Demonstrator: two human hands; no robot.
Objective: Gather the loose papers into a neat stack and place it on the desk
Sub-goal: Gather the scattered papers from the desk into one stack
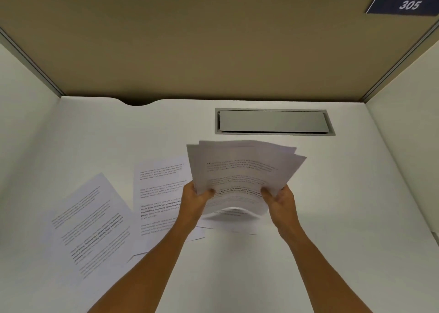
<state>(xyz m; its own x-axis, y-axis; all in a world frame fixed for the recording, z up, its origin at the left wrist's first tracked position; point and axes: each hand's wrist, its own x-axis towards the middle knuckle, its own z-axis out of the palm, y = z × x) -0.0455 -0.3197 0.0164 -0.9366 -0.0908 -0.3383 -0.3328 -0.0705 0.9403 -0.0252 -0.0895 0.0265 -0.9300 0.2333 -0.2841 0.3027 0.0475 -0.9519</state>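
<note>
A fanned bundle of printed papers (242,167) is held up off the white desk (332,217), its top edges uneven and its lower edge bowed. My left hand (196,200) grips its lower left side and my right hand (280,200) its lower right side. One loose printed sheet (159,194) lies flat on the desk just left of my left hand, partly under my forearm. Another loose sheet (90,227) lies tilted further left. More sheet corners (228,228) show on the desk below the bundle.
A grey cable-tray lid (273,121) is set into the desk behind the bundle. A tan partition (202,46) closes the back, with white side walls left and right. A blue "305" sign (406,5) sits top right. A cable notch (139,102) cuts the desk's back edge.
</note>
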